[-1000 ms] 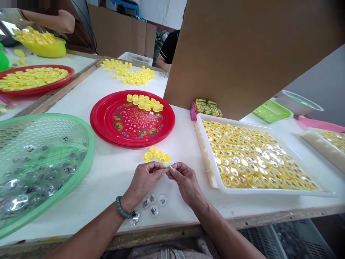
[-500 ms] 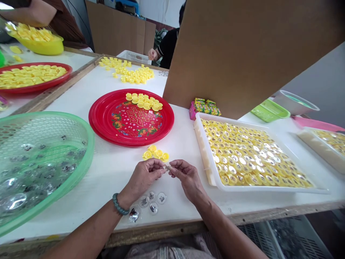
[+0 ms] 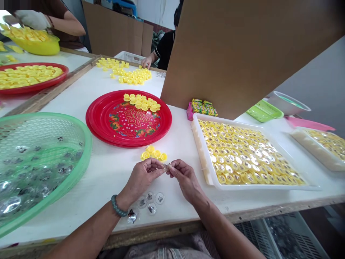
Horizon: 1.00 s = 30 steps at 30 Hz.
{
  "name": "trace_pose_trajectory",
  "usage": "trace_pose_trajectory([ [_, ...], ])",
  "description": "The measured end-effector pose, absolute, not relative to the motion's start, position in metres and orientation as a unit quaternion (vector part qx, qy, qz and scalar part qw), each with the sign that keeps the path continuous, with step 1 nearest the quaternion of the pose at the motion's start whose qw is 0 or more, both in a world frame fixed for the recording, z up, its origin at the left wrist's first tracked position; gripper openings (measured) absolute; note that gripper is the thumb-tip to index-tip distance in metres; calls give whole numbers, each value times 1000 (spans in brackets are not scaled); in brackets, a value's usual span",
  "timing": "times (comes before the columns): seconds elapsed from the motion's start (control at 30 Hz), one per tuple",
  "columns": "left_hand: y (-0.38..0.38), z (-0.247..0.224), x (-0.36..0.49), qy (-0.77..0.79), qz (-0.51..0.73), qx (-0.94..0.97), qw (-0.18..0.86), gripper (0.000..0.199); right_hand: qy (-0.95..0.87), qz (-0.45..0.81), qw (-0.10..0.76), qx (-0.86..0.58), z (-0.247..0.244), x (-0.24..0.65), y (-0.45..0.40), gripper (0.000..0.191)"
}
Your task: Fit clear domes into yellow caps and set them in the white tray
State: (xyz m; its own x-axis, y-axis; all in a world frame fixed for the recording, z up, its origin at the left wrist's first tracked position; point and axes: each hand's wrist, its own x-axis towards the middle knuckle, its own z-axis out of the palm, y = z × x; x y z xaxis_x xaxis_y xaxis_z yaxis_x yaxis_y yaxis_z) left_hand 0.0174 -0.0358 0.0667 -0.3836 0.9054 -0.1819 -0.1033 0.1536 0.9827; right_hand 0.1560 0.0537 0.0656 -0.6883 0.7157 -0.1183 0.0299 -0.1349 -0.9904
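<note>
One piece (image 3: 166, 166), too small to identify, is being pinched by left hand (image 3: 141, 177) and right hand (image 3: 185, 180) together over the desk (image 3: 178, 208), between yellow cups (image 3: 156, 154) and clear discs (image 3: 151, 208), fingertip adjustment apparently being made and steady, light pressure seemingly being called for next.

A white table (image 3: 181, 144) carries red trays (image 3: 98, 120), a green basket (image 3: 87, 145) and clear discs (image 3: 151, 209).
</note>
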Motion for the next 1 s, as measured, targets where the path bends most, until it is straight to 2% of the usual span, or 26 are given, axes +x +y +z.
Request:
trace_pose_trajectory([
  [0.1,-38,69,16,654,530,401,361,26,-746,582,172,-273,79,158,64,11],
  [0.2,-39,68,16,653,505,434,361,16,-834,487,113,-235,88,159,70,10],
  [0.33,-38,62,15,652,526,350,420,13,-847,434,158,-263,86,157,65,9],
  [0.47,-38,57,18,608,576,245,489,21,-859,380,197,-282,74,153,48,26],
  [0.6,-40,58,21,604,573,252,493,22,-870,310,246,-293,62,148,33,26],
  [0.7,-41,62,12,680,529,305,406,24,-873,294,261,-290,57,147,34,28],
  [0.83,-38,65,-10,827,409,359,136,29,-858,339,243,-301,54,149,43,28],
  [0.9,-36,61,-17,838,363,395,98,31,-852,356,233,-304,54,150,46,29],
  [1.0,-34,51,-20,835,332,425,110,34,-853,366,224,-298,57,151,47,29],
])
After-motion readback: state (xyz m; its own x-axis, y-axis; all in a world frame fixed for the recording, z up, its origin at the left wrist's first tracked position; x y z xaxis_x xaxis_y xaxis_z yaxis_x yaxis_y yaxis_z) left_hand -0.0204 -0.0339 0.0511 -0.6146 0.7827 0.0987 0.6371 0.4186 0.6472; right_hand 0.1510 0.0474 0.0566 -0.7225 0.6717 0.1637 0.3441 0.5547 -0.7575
